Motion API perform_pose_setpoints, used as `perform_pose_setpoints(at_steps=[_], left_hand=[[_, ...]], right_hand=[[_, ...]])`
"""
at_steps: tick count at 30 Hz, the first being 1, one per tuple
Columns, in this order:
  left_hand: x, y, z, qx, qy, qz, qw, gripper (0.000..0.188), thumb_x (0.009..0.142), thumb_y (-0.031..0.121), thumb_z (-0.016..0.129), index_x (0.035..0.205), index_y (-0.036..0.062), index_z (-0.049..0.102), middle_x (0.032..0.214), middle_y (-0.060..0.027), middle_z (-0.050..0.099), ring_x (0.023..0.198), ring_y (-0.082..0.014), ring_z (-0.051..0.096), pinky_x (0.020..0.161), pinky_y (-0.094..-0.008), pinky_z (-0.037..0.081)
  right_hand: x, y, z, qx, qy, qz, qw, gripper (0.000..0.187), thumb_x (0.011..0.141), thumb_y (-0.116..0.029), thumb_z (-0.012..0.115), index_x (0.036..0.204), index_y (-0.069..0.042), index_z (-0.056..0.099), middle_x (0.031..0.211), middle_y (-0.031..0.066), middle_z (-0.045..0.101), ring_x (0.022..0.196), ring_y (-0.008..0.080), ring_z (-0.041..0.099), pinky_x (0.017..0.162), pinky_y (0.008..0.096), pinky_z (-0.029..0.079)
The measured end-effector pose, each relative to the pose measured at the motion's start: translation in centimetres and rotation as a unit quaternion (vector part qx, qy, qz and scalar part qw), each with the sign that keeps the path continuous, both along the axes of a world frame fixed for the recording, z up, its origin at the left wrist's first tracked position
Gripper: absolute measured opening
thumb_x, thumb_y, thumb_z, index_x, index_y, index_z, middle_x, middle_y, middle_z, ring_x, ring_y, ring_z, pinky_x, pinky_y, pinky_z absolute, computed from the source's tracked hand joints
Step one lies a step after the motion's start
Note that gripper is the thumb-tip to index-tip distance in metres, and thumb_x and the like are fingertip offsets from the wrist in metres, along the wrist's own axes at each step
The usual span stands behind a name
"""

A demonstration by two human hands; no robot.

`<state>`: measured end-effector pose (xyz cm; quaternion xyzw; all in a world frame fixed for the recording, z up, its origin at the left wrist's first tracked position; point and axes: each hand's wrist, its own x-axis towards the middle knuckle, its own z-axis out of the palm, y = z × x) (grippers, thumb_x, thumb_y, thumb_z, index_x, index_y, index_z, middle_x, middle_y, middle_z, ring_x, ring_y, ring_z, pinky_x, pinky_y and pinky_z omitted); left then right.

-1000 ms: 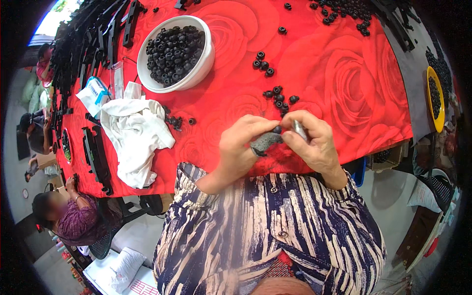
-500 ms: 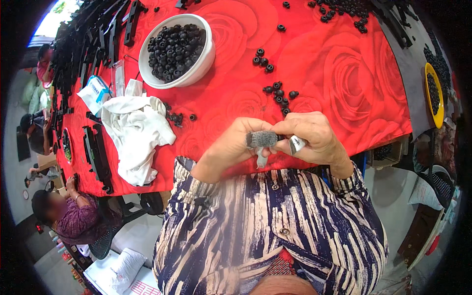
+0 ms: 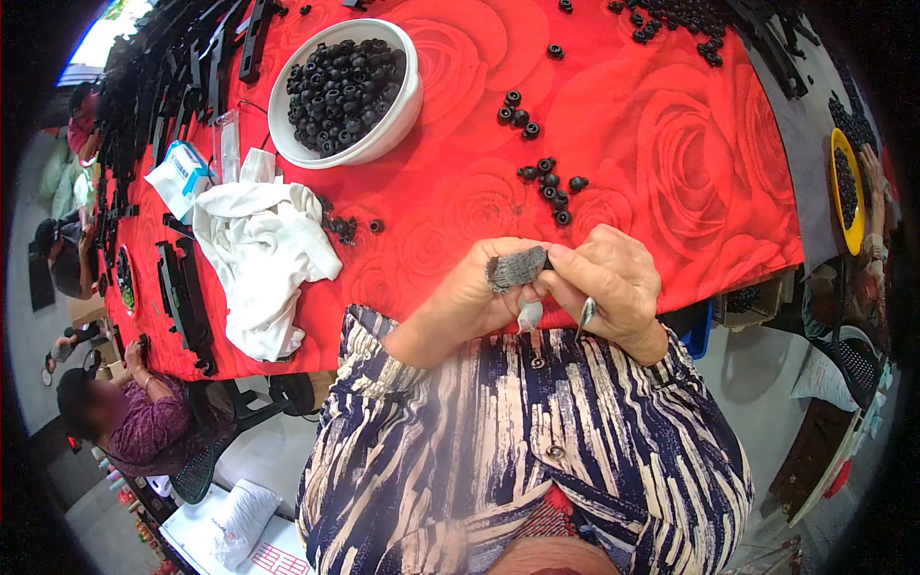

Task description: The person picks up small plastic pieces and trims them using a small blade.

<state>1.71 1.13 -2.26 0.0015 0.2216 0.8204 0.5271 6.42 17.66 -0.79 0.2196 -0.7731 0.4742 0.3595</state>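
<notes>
My two hands meet above the table's near edge. A grey fabric-like wrap [image 3: 516, 270] covers a fingertip of my left hand [image 3: 460, 299], and a whitish wrap [image 3: 529, 315] covers another finger below it. The left fingers are closed; whatever they pinch is mostly hidden behind the grey wrap. My right hand [image 3: 618, 287] is closed around a small metal blade [image 3: 586, 313], which sticks out below its fingers. Its thumb and forefinger press against the end of the grey wrap, where a dark bit shows. Small round black parts [image 3: 549, 182] with holes lie just beyond the hands.
A white bowl [image 3: 414, 101] full of black parts stands on the red rose-patterned cloth [image 3: 671, 125]. White cloth [image 3: 259, 249] lies left, beside long black strips [image 3: 182, 302]. A yellow dish [image 3: 858, 230] sits at far right. A person in purple [image 3: 153, 426] is at the left.
The grey-wrapped finger has tilted and shifted slightly right. My right hand has turned, so the blade now shows narrow, nearly edge-on. A co-worker's arm has appeared near the yellow dish.
</notes>
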Motion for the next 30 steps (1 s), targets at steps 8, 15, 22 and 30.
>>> perform_pose_setpoints(at_steps=[8, 15, 22, 30], left_hand=[[-0.4, 0.0, 1.0, -0.035, 0.115, 0.108, 0.987, 0.022, 0.087, 0.006, 0.055, 0.105, -0.0055, 0.058, 0.086, -0.0087, 0.06, 0.076, -0.0118, 0.057, 0.066, -0.0216, 0.047], [-0.1, -0.2, 1.4, -0.057, 0.127, 0.096, 0.986, 0.024, 0.088, 0.004, 0.054, 0.109, -0.0052, 0.057, 0.088, -0.0094, 0.06, 0.077, -0.0118, 0.056, 0.068, -0.0216, 0.045], [-0.1, -0.2, 1.1, -0.071, 0.116, 0.086, 0.987, 0.024, 0.088, 0.005, 0.054, 0.11, -0.0044, 0.057, 0.089, -0.0093, 0.06, 0.077, -0.0116, 0.056, 0.068, -0.0219, 0.046], [-0.2, -0.2, 1.2, -0.106, 0.104, 0.072, 0.986, 0.025, 0.088, 0.005, 0.054, 0.111, -0.004, 0.056, 0.089, -0.0085, 0.06, 0.076, -0.0105, 0.056, 0.067, -0.0216, 0.046]], right_hand=[[1.3, 0.3, 1.0, -0.112, -0.176, 0.053, 0.977, 0.03, 0.07, 0.0, 0.066, 0.097, 0.003, 0.053, 0.076, 0.0095, 0.054, 0.052, 0.0191, 0.049, 0.045, 0.0312, 0.038], [1.0, 0.6, 1.5, -0.082, -0.3, 0.018, 0.95, 0.014, 0.082, -0.002, 0.054, 0.096, 0.001, 0.053, 0.075, 0.0127, 0.052, 0.065, 0.0249, 0.054, 0.057, 0.0331, 0.042], [0.6, 0.6, 1.3, -0.058, -0.298, -0.009, 0.953, 0.012, 0.082, -0.004, 0.057, 0.092, 0.001, 0.055, 0.074, 0.0133, 0.054, 0.066, 0.0282, 0.055, 0.057, 0.0341, 0.043], [0.3, 0.8, 1.3, -0.053, -0.298, 0.003, 0.953, 0.011, 0.081, -0.003, 0.057, 0.091, 0.001, 0.056, 0.074, 0.0132, 0.055, 0.065, 0.0283, 0.056, 0.057, 0.0343, 0.043]])
